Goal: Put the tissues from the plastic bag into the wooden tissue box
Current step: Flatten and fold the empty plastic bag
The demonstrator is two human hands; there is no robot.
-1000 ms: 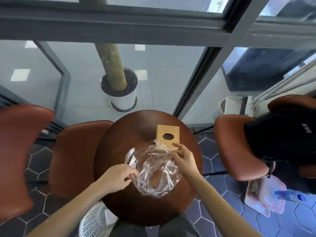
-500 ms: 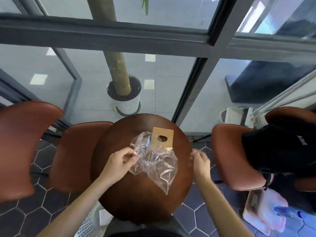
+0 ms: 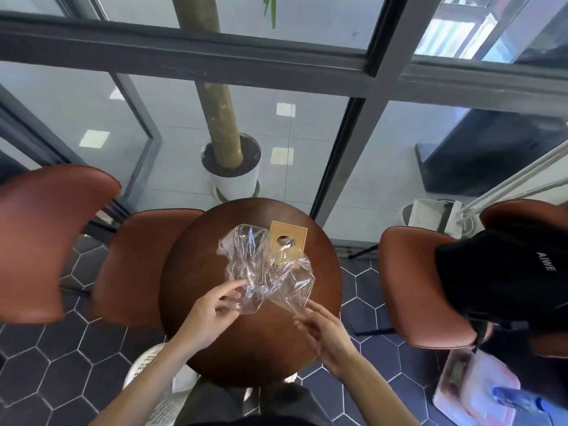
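- Seen from the head camera, a round dark wooden table [image 3: 215, 348] is looked down on, with brown chairs [image 3: 52, 238] to either side and a potted trunk [image 3: 230, 167] behind glass beyond it.
- On the table's far half the wooden tissue box [image 3: 289, 242] is found, its top face with the oval hole turned up; no tissue can be seen through the hole.
- A clear plastic bag [image 3: 264, 272] is held crumpled above the table, partly draped over the near edge of the box; no tissues can be made out inside it, so it is judged empty or nearly so.
- The bag's lower left edge is pinched by the left hand [image 3: 212, 318] between thumb and fingers.
- The right hand [image 3: 322, 327] is held with fingers spread and loosely curled, just at the bag's lower right corner; whether film is actually gripped cannot be told.
- The step in hand is judged to be handling the emptied bag; next, the bag would need to be cleared off the box.
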